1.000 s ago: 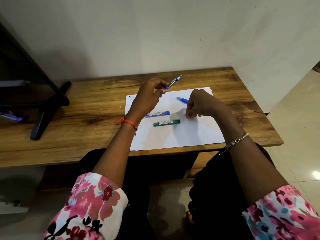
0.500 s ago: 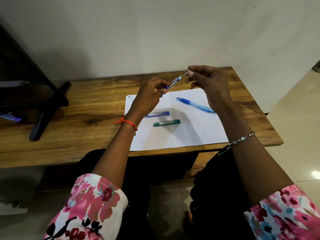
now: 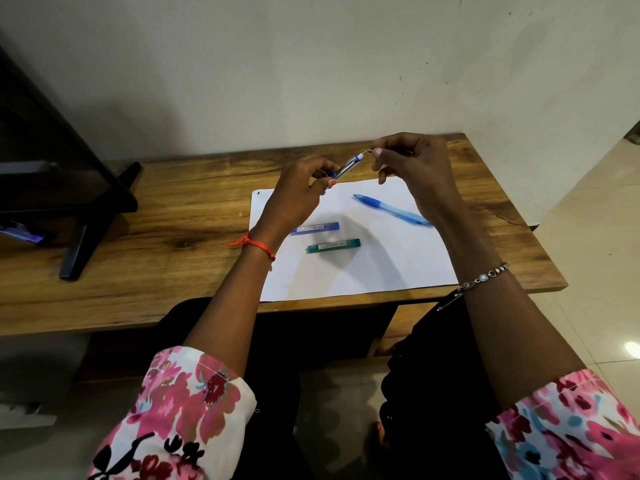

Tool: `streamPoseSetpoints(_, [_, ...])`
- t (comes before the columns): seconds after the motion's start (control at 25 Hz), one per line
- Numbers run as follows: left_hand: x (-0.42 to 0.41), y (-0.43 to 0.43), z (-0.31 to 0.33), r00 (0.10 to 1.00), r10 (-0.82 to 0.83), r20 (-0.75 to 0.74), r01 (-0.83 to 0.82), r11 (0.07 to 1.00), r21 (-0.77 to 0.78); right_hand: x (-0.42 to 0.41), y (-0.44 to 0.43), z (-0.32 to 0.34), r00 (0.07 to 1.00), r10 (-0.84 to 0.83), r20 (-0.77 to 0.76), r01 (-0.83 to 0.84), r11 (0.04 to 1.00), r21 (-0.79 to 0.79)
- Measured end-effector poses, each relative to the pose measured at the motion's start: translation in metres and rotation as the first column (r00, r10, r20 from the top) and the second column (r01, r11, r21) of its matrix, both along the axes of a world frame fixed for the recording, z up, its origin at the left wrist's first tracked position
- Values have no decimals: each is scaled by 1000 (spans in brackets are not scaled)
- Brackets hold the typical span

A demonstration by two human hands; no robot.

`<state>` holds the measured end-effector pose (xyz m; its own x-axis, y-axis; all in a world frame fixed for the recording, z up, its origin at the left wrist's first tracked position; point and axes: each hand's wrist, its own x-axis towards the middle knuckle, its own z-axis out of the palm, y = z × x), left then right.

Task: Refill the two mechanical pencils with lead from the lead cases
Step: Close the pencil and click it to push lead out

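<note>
Two lead cases lay flat on the paper (image 3: pixel 381 268), below and between the two sets of fingers: the blue case (image 3: pixel 315 227) just beside the left wrist, and the green case (image 3: pixel 333 245) a little nearer the person, close to the blue one but not touching it. What either case held could not be told. The left hand (image 3: pixel 294 199) was raised over the desk (image 3: pixel 173 216), its fingers (image 3: pixel 323 183) curled round the lower barrel of a pencil (image 3: pixel 346 167), which slanted up and rightward. The right hand (image 3: pixel 415 168) met it there, its fingers (image 3: pixel 379 153) pinched together at the pencil's upper end; what sat between them was too small to make out. The second pencil (image 3: pixel 391 209), blue, lay on the paper below the right fingers, untouched by either hand.
</note>
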<state>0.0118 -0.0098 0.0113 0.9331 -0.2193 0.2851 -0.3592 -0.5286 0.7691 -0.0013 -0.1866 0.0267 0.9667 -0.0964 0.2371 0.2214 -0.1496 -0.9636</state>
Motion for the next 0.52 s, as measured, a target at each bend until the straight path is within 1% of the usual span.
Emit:
streamPoseSetpoints(0.16, [-1, 0, 0, 1000, -10, 0, 10, 1000, 11, 1, 1, -1, 1000, -21, 17, 23, 994, -107])
streamPoseSetpoints(0.36, [-2, -1, 1, 1000, -18, -9, 18, 999, 26, 2, 0, -2, 998, 0, 66, 9, 991, -137])
streamPoseSetpoints(0.52, [-1, -1, 1, 1000, -30, -2, 30, 999, 42, 3, 0, -3, 997, -34, 64, 44, 986, -162])
